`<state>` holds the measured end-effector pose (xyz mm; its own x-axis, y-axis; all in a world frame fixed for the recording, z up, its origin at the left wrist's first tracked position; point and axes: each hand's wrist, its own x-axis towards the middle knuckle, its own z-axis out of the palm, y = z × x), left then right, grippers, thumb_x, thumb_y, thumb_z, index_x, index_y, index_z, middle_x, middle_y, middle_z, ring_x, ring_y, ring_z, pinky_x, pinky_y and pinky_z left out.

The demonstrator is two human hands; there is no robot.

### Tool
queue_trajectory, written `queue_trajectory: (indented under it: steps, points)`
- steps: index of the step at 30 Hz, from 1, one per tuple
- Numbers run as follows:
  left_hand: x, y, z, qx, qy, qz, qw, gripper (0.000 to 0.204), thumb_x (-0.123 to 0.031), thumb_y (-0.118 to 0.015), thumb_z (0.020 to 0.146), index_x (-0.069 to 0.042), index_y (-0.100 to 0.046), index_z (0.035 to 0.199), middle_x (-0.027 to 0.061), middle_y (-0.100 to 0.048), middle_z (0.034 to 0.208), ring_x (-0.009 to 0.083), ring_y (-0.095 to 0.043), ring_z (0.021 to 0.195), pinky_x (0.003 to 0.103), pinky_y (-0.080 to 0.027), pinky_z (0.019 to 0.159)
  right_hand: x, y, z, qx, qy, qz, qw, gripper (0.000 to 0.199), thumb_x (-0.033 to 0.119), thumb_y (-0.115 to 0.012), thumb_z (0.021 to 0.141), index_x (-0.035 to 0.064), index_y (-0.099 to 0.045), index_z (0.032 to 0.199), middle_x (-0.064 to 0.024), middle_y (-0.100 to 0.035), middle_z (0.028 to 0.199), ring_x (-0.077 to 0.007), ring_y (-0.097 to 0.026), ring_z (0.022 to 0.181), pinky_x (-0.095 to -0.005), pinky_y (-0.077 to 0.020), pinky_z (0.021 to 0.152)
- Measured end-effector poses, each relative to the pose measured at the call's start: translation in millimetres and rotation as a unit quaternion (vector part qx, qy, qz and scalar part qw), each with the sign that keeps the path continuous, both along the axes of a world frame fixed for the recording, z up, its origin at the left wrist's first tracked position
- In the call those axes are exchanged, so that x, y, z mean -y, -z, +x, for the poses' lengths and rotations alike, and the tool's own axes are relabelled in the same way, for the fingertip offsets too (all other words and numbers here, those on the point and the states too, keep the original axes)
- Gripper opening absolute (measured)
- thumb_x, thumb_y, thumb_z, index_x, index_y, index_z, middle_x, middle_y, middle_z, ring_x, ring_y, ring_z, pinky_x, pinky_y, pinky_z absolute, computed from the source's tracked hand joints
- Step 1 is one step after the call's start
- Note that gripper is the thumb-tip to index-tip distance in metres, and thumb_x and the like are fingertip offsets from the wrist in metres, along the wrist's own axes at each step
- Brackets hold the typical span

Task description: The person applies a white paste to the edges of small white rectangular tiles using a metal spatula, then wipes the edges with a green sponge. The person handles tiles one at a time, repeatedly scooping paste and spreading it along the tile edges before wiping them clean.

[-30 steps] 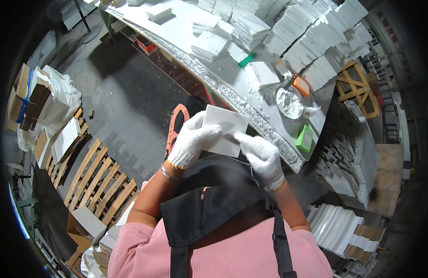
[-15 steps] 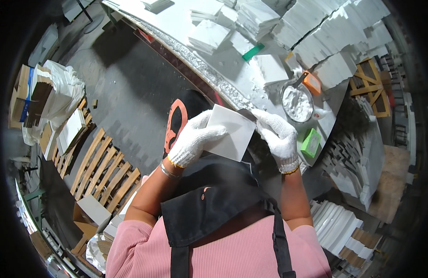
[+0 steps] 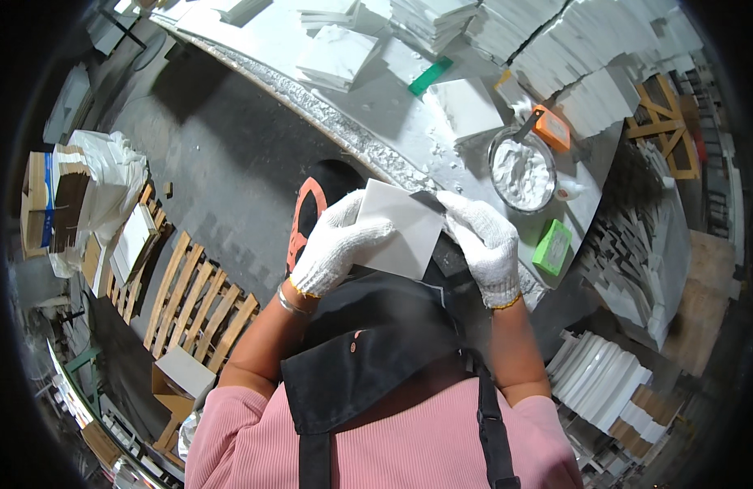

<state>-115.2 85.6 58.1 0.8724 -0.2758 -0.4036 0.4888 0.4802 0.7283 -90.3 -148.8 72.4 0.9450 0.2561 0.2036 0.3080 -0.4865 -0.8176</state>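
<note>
My left hand (image 3: 340,248), in a white knit glove, grips a square white tile (image 3: 399,240) by its left side, thumb across the face. In my gloved right hand (image 3: 484,236) is a thin dark flat piece (image 3: 428,200), pinched at the tile's upper right corner. It looks like a scraper blade or a bit of sandpaper; I cannot tell which. Beyond my right hand, white paste (image 3: 523,177) fills a round bowl (image 3: 492,178), with a dark-handled tool (image 3: 526,128) resting in it. A green block (image 3: 552,247) and an orange block (image 3: 551,128) lie near the bowl.
Stacks of white marble-look tiles (image 3: 337,55) cover much of the worktable (image 3: 376,114), whose near edge is crusted white. A green strip (image 3: 430,76) lies among them. To the left on the floor are a wooden pallet (image 3: 195,297) and wrapped stacks (image 3: 111,175). More tile stacks (image 3: 600,379) stand at right.
My view has turned slightly, shifting the surroundings. The dark piece now shows more over the tile's upper right corner. Both hands keep their hold.
</note>
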Motion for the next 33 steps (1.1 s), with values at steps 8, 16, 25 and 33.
queue_trajectory:
  steps: [8, 16, 25, 33]
  points:
    - [-1.6, 8.7, 6.7, -0.026, -0.033, -0.010, 0.999, 0.041, -0.010, -0.069, 0.091, 0.000, -0.059, 0.129, 0.0053, -0.067, 0.118, 0.0136, -0.063, 0.106, 0.029, -0.049, 0.095, -1.4, 9.6, -23.6, -0.072, -0.067, 0.069, 0.993, 0.031, -0.007, -0.070, 0.082, 0.0006, -0.075, 0.112, -0.0156, -0.073, 0.091, -0.0251, -0.070, 0.077, -0.0347, -0.0547, 0.071]
    - [7.8, -0.9, 8.1, -0.012, -0.013, 0.027, 0.999, 0.046, -0.009, -0.068, 0.088, 0.002, -0.059, 0.131, 0.0096, -0.068, 0.120, 0.0189, -0.064, 0.109, 0.033, -0.050, 0.096, 6.9, -2.2, 23.9, 0.012, -0.048, 0.005, 0.999, 0.033, -0.009, -0.063, 0.085, -0.0014, -0.072, 0.116, -0.0152, -0.074, 0.105, -0.0236, -0.071, 0.092, -0.0325, -0.0552, 0.084]
    - [-5.0, 13.0, 5.8, 0.001, -0.024, 0.025, 0.999, 0.040, -0.009, -0.070, 0.090, -0.001, -0.060, 0.128, 0.0057, -0.067, 0.118, 0.0133, -0.063, 0.106, 0.029, -0.049, 0.095, -7.8, 14.1, -20.2, -0.019, -0.088, -0.013, 0.996, 0.037, -0.007, -0.069, 0.080, 0.0032, -0.074, 0.115, -0.0139, -0.075, 0.096, -0.0285, -0.071, 0.081, -0.0331, -0.0562, 0.074]
    - [-9.2, 14.8, 4.1, -0.014, -0.036, -0.062, 0.997, 0.042, -0.006, -0.065, 0.088, 0.002, -0.060, 0.129, 0.0082, -0.068, 0.117, 0.0182, -0.066, 0.103, 0.031, -0.051, 0.092, -9.2, -12.7, -0.2, -0.161, -0.001, 0.070, 0.984, 0.034, -0.007, -0.067, 0.084, -0.0003, -0.072, 0.118, -0.0153, -0.075, 0.104, -0.0228, -0.072, 0.089, -0.0329, -0.0558, 0.080]
